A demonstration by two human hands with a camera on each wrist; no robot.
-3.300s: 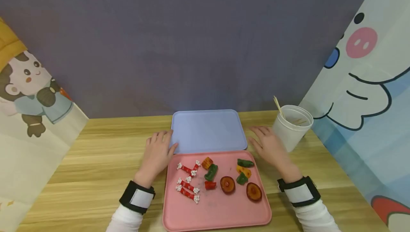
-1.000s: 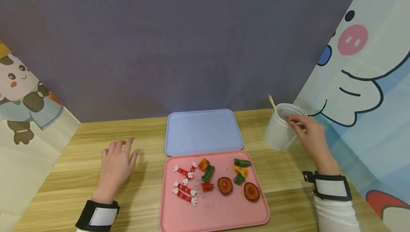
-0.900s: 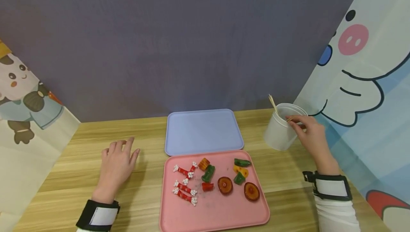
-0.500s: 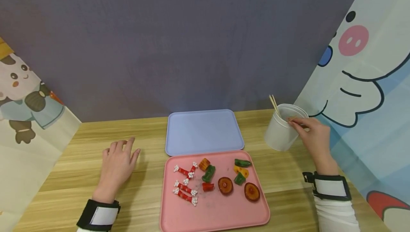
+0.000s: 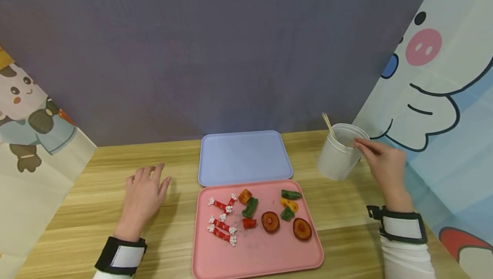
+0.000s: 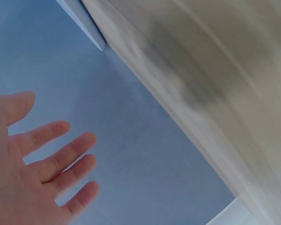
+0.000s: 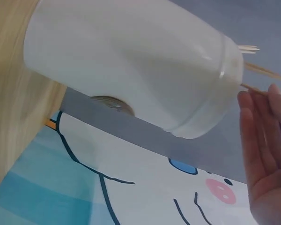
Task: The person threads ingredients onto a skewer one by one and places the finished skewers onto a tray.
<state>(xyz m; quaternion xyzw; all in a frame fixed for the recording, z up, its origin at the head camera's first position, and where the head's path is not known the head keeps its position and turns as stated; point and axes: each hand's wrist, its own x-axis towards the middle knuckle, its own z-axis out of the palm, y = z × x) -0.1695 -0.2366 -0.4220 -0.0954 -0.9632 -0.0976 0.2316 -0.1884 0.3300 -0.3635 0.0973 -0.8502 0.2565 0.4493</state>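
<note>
At the rim of the white cup (image 5: 336, 161), my right hand (image 5: 387, 167) pinches a thin wooden skewer (image 7: 254, 88) between thumb and fingertips; most of its length is hidden inside the cup. A few other skewers (image 5: 328, 125) lean out over the cup's far left side. My left hand (image 5: 142, 195) hovers over the wooden table at left, fingers relaxed and slightly spread, holding nothing. The left wrist view shows that palm (image 6: 18, 187) with separated fingers.
A pink tray (image 5: 262, 262) holds toy food: red-and-white sticks (image 5: 221, 224), green pepper pieces (image 5: 250, 207), a red piece (image 5: 249, 223), an orange chunk (image 5: 245, 196), a yellow piece (image 5: 289, 204) and mushroom caps (image 5: 271, 222). Behind lies a blue tray (image 5: 245, 159); a grey wall (image 5: 231, 56) stands beyond.
My left hand has left the blue tray's edge and moved left. My right hand went from beside that tray to the cup, took hold of a skewer, and lately shifted slightly right.
</note>
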